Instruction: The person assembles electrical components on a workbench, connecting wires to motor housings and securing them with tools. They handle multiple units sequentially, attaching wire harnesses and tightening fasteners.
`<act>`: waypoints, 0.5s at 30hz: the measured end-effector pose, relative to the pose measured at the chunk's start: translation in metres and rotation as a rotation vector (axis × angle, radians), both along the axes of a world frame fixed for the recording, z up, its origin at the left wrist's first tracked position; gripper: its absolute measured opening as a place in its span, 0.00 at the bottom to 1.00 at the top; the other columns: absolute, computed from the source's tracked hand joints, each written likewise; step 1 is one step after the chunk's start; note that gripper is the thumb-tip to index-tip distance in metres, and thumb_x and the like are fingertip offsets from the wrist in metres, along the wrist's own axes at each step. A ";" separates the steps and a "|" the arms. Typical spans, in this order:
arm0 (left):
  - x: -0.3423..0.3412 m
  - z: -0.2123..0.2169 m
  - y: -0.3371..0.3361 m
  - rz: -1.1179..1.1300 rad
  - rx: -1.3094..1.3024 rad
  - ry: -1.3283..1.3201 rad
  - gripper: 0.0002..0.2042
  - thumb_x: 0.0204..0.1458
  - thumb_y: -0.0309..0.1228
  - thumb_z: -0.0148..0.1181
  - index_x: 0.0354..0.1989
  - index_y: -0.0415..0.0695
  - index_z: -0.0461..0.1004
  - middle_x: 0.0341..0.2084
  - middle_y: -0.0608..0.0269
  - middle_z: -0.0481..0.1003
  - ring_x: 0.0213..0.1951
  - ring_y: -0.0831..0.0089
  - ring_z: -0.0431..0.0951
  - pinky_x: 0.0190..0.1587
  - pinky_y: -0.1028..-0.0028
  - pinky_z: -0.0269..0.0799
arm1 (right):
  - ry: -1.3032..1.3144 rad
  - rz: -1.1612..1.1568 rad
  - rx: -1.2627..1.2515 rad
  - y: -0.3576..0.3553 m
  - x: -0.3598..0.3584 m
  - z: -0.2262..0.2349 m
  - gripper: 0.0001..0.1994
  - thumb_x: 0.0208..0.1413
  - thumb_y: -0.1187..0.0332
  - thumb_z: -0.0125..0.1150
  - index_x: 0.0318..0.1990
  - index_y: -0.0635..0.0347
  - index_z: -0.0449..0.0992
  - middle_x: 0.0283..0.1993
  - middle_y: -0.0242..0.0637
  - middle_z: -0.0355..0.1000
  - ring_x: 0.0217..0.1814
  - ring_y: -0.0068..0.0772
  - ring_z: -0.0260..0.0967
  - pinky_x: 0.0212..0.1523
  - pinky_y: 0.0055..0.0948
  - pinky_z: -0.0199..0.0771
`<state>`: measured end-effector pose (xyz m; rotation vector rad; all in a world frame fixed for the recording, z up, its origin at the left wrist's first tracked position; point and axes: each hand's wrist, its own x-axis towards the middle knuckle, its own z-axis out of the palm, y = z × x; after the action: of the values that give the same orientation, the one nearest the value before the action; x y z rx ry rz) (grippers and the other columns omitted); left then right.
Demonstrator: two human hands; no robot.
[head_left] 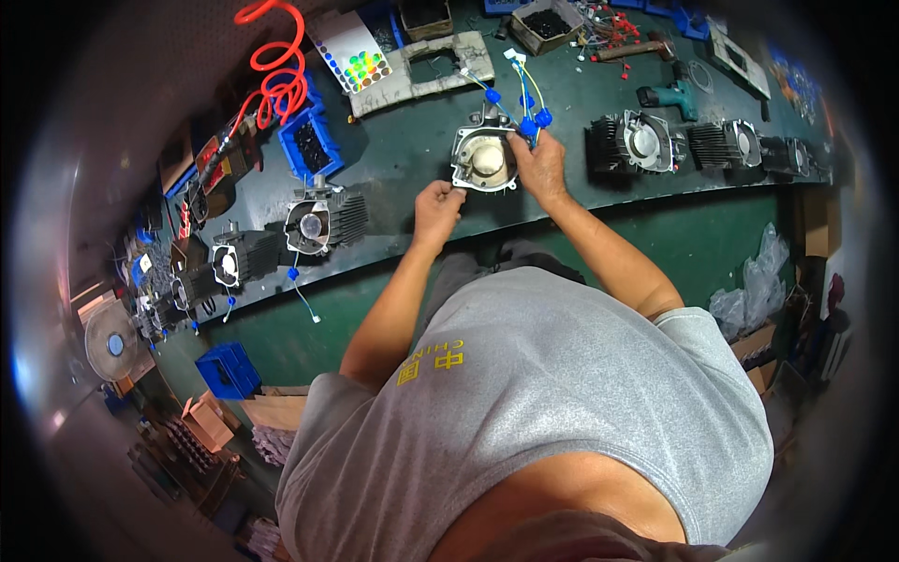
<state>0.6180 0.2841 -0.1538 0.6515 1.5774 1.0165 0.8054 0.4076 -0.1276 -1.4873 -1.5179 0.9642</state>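
Observation:
A grey cast-metal housing (488,160) with a round pale centre and fins sits near the bench's front edge, its open face toward me. My left hand (437,214) is closed at its lower left corner, fingertips pinching the edge. My right hand (540,170) is closed at its upper right side, the thumb against the rim. Several thin wire leads with blue bulb-shaped sleeves (542,118) and white plugs rise from between the right fingers. How the fingers grip them is partly hidden.
Similar finned housings (325,222) stand to the left, others (643,142) to the right. Behind are a blue bin (310,145) of dark small parts, a light template plate (476,58), a sticker sheet (354,56), a teal power drill (676,95) and a hammer (637,49). A red coiled hose (281,89) hangs left.

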 end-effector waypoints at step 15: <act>0.005 0.018 -0.001 -0.297 0.384 1.141 0.11 0.58 0.33 0.65 0.33 0.36 0.78 0.27 0.66 0.79 0.28 0.76 0.77 0.29 0.72 0.72 | 0.001 -0.003 -0.022 -0.002 0.000 0.009 0.12 0.56 0.64 0.68 0.36 0.66 0.80 0.25 0.47 0.76 0.23 0.45 0.72 0.30 0.42 0.72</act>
<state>0.6229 0.2833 -0.1362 1.9038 2.1242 0.7265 0.8055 0.4051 -0.1186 -1.5039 -1.5083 0.9827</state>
